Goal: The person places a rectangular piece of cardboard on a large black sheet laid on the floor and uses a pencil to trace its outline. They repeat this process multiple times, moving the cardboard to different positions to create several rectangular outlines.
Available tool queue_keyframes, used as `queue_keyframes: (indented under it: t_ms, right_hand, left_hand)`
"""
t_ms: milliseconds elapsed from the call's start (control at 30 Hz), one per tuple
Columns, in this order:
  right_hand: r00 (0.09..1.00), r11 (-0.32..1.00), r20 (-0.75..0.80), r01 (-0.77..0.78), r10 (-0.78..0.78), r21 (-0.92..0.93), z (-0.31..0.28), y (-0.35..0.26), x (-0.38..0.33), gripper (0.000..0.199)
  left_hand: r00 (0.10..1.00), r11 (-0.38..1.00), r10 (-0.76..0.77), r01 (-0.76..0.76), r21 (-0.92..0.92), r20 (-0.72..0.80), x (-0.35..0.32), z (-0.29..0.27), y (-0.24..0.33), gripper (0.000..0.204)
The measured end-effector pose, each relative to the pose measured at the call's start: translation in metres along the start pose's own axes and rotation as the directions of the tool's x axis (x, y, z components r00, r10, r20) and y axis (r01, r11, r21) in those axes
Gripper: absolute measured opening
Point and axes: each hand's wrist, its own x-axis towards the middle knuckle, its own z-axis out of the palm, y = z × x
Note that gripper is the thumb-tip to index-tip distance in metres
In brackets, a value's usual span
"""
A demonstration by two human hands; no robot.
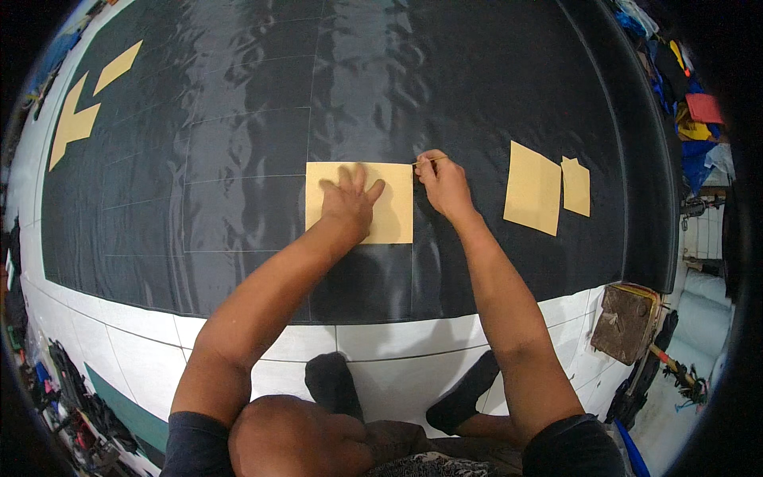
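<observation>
A large sheet of glossy black material [493, 95] lies spread on the floor, with thin pale lines forming boxes on it. On it rests a rectangular tan card [396, 222]. My left hand [350, 208] presses flat on this card, fingers spread. Beside the card's far right corner, my right hand [447, 184] pinches a thin, yellowish pen-like stick [433, 159]. The stick's tip is at or near that corner; whether it touches the sheet I cannot tell.
Right of my hands lie a larger four-sided tan card [532, 189] and a small notched one [576, 188]. More cut tan cards [75, 123] sit far left. White floor tiles [381, 342] border the sheet's near edge. A worn brown box-like object [625, 322] stands near right.
</observation>
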Motion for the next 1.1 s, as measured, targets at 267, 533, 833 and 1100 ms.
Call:
queue_keyframes:
  t_ms: [267,533,833,1100]
  right_hand:
    - [0.997,0.997,-0.043,0.068,-0.067,0.022,0.004,0.005,-0.004,0.024]
    - [0.965,0.958,-0.062,0.241,-0.253,-0.152,0.006,0.001,-0.012,0.02]
    - [0.902,0.829,0.238,0.426,-0.359,-0.363,-0.005,0.002,-0.094,0.02]
    - [0.968,0.951,0.227,0.165,-0.105,-0.262,-0.071,-0.02,-0.124,0.022]
  left_hand:
    - [0.976,0.968,0.197,-0.209,-0.136,-0.093,0.015,0.01,0.0,0.088]
    - [0.984,0.973,0.173,-0.166,-0.163,0.035,0.013,-0.01,0.005,0.077]
    - [0.976,0.967,0.208,-0.194,-0.166,0.069,0.014,-0.02,-0.001,0.09]
    - [0.972,0.962,0.233,-0.229,-0.147,0.011,0.014,-0.009,-0.007,0.092]
